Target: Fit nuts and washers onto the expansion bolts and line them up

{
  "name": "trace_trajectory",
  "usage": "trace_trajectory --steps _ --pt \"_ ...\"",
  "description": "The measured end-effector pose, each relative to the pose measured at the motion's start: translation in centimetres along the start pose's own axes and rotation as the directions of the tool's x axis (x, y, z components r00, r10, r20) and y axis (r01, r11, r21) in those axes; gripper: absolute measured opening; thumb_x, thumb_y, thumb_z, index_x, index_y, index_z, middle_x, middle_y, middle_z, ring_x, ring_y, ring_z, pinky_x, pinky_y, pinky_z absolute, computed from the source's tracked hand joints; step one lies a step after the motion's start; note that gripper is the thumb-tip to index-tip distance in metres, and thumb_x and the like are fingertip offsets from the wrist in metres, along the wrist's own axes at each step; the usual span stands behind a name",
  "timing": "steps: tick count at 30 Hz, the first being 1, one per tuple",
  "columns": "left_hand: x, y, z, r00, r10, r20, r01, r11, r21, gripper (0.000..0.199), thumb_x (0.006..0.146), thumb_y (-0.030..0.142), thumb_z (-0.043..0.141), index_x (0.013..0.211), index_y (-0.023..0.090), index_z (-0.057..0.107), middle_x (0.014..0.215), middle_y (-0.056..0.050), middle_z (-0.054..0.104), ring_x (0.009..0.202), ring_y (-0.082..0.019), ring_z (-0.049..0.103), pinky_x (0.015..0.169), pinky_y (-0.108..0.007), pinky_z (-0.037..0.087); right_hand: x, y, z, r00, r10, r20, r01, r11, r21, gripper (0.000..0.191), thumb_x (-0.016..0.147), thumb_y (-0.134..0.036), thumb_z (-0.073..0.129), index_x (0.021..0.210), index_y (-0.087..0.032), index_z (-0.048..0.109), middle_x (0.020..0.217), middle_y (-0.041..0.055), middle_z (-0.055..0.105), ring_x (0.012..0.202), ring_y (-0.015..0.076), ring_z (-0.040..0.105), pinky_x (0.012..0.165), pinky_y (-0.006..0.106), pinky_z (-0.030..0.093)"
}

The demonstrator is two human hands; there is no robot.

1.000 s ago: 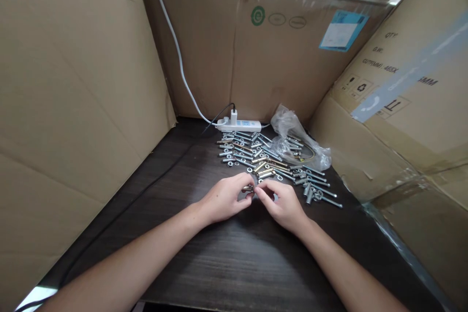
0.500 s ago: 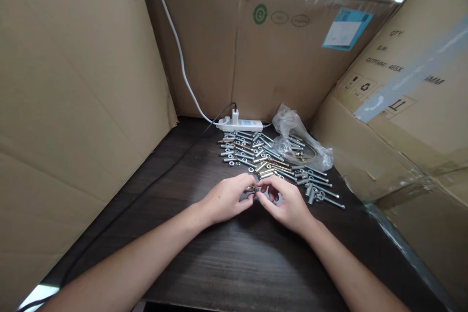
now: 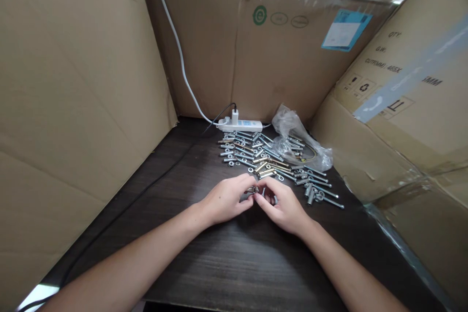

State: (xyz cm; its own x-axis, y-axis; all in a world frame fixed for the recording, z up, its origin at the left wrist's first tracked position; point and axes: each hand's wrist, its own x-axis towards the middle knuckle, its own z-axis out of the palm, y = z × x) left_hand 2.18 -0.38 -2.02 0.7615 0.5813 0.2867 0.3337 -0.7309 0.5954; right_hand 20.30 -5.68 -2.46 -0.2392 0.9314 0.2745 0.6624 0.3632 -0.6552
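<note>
Both hands meet above the table, fingertips almost touching. My left hand (image 3: 228, 199) pinches a small shiny metal fastener (image 3: 251, 189), mostly hidden by the fingers. From the other side, my right hand (image 3: 283, 204) closes thumb and forefinger on the end of the same piece. Its exact kind is too small to make out. Just beyond the hands lie several steel bolts (image 3: 331, 192), metal sleeves (image 3: 310, 194) and loose washers (image 3: 250, 170). Some brass-coloured sleeves (image 3: 265, 167) are among them.
A white power strip (image 3: 248, 125) with a plugged-in charger lies behind the hardware. A clear plastic bag (image 3: 292, 124) rests at the back right. A black cable (image 3: 157, 178) crosses the dark table (image 3: 226, 268) on the left. Cardboard boxes (image 3: 204, 39) wall in three sides.
My right hand has shifted slightly left, and its fingers have curled in around the end of the fastener. A washer behind it shows more fully. My left hand stays about where it was.
</note>
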Motion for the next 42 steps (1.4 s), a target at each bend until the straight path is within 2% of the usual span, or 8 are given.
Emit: trace_trajectory --steps 8,14,20,26,31,36,39,42 --pt "-0.01 -0.06 0.04 1.0 -0.005 0.002 0.005 1.0 0.013 0.015 0.08 0.015 0.053 0.094 0.02 0.051 0.089 0.001 0.057 0.079 -0.013 0.054 0.068 -0.022 0.041 0.14 0.29 0.29 1.0 -0.009 0.021 0.01 1.0 -0.007 0.02 0.091 -0.03 0.044 0.084 -0.019 0.059 0.077 0.003 0.062 0.069 0.0146 0.056 0.067 0.026 0.044" --pt "0.04 -0.03 0.03 1.0 0.0 0.011 0.0 1.0 0.027 0.013 0.081 0.014 0.053 0.092 0.019 0.051 0.089 0.001 0.057 0.08 -0.013 0.054 0.067 -0.022 0.041 0.04 0.28 0.26 1.0 0.003 0.009 -0.003 1.0 0.002 0.014 0.088 -0.029 0.049 0.095 -0.019 0.058 0.081 0.0026 0.063 0.067 0.0139 0.056 0.064 0.025 0.044" --pt "0.01 0.05 0.06 1.0 -0.012 0.027 0.011 0.999 0.033 0.014 0.08 0.015 0.052 0.094 0.02 0.052 0.089 0.0 0.057 0.079 -0.014 0.055 0.067 -0.023 0.042 0.14 0.37 0.3 0.999 -0.029 0.015 0.029 0.999 -0.019 0.024 0.093 -0.029 0.041 0.079 -0.019 0.057 0.074 0.0026 0.061 0.069 0.0147 0.055 0.067 0.026 0.044" --pt "-0.02 0.07 0.03 1.0 -0.016 0.014 0.016 1.0 0.015 0.014 0.081 0.016 0.051 0.094 0.02 0.052 0.09 0.0 0.058 0.079 -0.014 0.055 0.068 -0.023 0.042 0.04 0.26 0.05 1.0 -0.02 -0.006 0.02 1.0 0.001 0.014 0.088 -0.029 0.048 0.09 -0.019 0.058 0.077 0.0025 0.062 0.065 0.0144 0.054 0.063 0.026 0.044" --pt "-0.03 0.12 0.04 1.0 -0.006 0.026 0.005 1.0 0.019 0.013 0.081 0.014 0.052 0.092 0.02 0.052 0.088 0.0 0.057 0.077 -0.013 0.055 0.065 -0.022 0.041 0.06 0.31 0.06 1.0 -0.011 0.011 0.011 1.0 0.017 0.02 0.091 -0.029 0.043 0.083 -0.019 0.058 0.075 0.0024 0.062 0.067 0.0144 0.056 0.066 0.025 0.043" --pt "-0.04 0.07 0.02 1.0 -0.016 0.014 0.016 1.0 0.025 0.015 0.081 0.015 0.053 0.095 0.02 0.052 0.09 0.0 0.058 0.079 -0.014 0.056 0.067 -0.022 0.042 0.14 0.24 0.16 0.999 0.005 0.037 -0.005 1.0 -0.001 0.015 0.089 -0.029 0.048 0.084 -0.019 0.057 0.074 0.0017 0.061 0.064 0.0137 0.054 0.063 0.025 0.043" --pt "-0.04 0.03 0.02 0.999 -0.03 0.011 0.03 0.999 0.016 0.015 0.08 0.016 0.053 0.095 0.02 0.052 0.09 0.0 0.058 0.079 -0.014 0.056 0.067 -0.022 0.042 0.13 0.22 0.25 0.999 -0.007 0.04 0.008 1.0 -0.017 0.026 0.092 -0.03 0.041 0.075 -0.019 0.057 0.069 0.0013 0.06 0.062 0.0134 0.052 0.062 0.025 0.042" --pt "-0.04 0.04 0.02 0.999 -0.037 0.0 0.037 0.999 0.013 0.016 0.08 0.016 0.053 0.095 0.021 0.052 0.091 0.0 0.059 0.079 -0.014 0.056 0.068 -0.023 0.043 0.08 0.22 0.31 1.0 0.002 0.021 -0.002 1.0 -0.022 0.019 0.09 -0.032 0.046 0.085 -0.019 0.059 0.069 0.0006 0.059 0.061 0.0133 0.052 0.06 0.024 0.041"
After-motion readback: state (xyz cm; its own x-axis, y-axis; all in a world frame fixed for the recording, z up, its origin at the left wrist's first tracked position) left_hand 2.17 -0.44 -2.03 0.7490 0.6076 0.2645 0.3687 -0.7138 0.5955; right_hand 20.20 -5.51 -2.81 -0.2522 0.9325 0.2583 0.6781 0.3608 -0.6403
